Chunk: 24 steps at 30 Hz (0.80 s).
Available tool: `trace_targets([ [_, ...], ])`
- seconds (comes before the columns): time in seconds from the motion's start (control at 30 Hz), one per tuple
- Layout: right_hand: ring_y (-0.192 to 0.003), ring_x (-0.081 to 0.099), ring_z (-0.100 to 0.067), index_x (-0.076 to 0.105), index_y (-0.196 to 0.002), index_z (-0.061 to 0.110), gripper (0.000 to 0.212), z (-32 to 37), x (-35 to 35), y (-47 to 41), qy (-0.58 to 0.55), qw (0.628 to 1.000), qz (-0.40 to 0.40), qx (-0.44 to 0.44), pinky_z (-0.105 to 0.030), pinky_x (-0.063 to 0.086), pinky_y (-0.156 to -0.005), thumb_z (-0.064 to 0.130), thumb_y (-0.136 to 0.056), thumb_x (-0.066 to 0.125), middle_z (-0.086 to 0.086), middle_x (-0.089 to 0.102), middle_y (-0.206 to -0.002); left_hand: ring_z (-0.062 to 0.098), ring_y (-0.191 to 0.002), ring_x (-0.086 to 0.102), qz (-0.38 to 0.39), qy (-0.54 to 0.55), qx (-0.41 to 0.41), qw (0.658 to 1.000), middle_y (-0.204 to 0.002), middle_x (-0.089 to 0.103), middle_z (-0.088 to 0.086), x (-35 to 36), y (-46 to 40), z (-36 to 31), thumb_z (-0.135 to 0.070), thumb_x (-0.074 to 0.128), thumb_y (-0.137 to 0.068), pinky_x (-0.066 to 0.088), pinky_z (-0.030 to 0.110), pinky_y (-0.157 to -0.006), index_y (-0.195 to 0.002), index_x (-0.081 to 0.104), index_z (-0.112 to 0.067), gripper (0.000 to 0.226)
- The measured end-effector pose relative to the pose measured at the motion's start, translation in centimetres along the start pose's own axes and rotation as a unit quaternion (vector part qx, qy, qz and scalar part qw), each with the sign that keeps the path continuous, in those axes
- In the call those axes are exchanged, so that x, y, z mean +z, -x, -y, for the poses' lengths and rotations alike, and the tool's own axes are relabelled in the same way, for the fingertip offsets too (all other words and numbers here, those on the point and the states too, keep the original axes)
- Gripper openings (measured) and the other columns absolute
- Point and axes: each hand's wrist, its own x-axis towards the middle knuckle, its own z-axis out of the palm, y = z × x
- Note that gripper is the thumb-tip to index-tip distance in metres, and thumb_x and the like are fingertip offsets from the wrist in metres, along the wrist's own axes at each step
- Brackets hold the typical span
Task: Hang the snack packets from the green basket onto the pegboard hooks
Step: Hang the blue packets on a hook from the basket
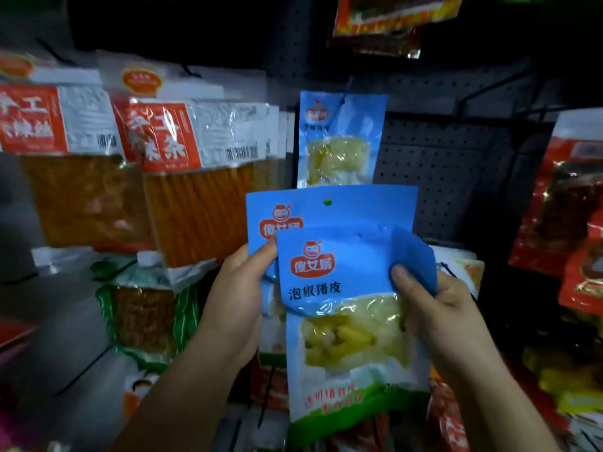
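Two blue snack packets are held in front of the black pegboard (456,164). The front blue packet (346,321) shows yellow-green contents, and its top right corner is folded forward. My right hand (434,308) pinches that folded corner with the thumb on the front. My left hand (241,291) grips the left edges of both packets. The rear blue packet (329,207) sticks up behind the front one, its hang hole visible. A third blue packet (339,138) of the same kind hangs on a hook just above them. The green basket is not in view.
Large orange-and-white packets (182,177) hang at the left, with green-edged packets (146,314) below them. Red packets (567,223) hang at the right, and another red packet (385,21) at the top. Bare black hooks (489,89) stick out at upper right.
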Motion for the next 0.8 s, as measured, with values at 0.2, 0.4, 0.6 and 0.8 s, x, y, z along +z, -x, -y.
trace_targets([
  [0.2, -0.037, 0.041, 0.004, 0.072, -0.064, 0.032, 0.026, 1.0, 0.7, -2.8, 0.031, 0.996, -0.043, -0.074, -0.009, 0.03, -0.04, 0.026, -0.085, 0.059, 0.013, 0.05, -0.041, 0.01, -0.086, 0.07, 0.013, -0.104, 0.149, 0.983, -0.094, 0.073, -0.007, 1.1, -5.3, -3.9, -0.043, 0.071, -0.074, 0.055, 0.022, -0.066, -0.09, 0.068, -0.039, 0.017],
  [0.4, -0.054, 0.06, 0.005, 0.077, -0.083, 0.037, 0.027, 2.8, -0.6, -5.3, 0.012, 0.992, -0.027, -0.12, -0.008, 0.043, -0.048, 0.018, -0.085, 0.057, 0.011, 0.07, -0.061, -0.002, -0.071, 0.059, 0.023, -0.387, 0.273, 0.881, -0.084, 0.066, -0.025, 4.2, -9.4, -6.9, -0.041, 0.074, -0.067, 0.047, 0.011, -0.064, -0.087, 0.067, -0.042, 0.021],
  [0.6, -0.041, 0.05, 0.007, 0.076, -0.074, 0.043, 0.025, 4.9, -1.1, -7.1, -0.014, 0.984, -0.035, -0.172, -0.004, 0.035, -0.041, 0.028, -0.074, 0.056, 0.013, 0.059, -0.045, 0.003, -0.067, 0.068, 0.057, -0.374, 0.216, 0.9, -0.071, 0.072, -0.014, 5.8, -11.3, -8.4, -0.051, 0.071, -0.062, 0.059, 0.032, -0.067, -0.072, 0.071, -0.032, 0.022],
  [0.8, -0.061, 0.054, 0.002, 0.074, -0.086, 0.041, 0.012, 4.6, -1.2, -8.8, 0.006, 0.979, 0.006, -0.204, -0.012, 0.042, -0.054, 0.045, -0.075, 0.07, 0.013, 0.069, -0.067, 0.003, -0.045, 0.056, 0.039, -0.322, 0.304, 0.896, -0.053, 0.064, -0.002, 7.2, -12.4, -10.2, -0.04, 0.075, -0.07, 0.044, 0.014, -0.044, -0.064, 0.069, -0.027, 0.016],
])
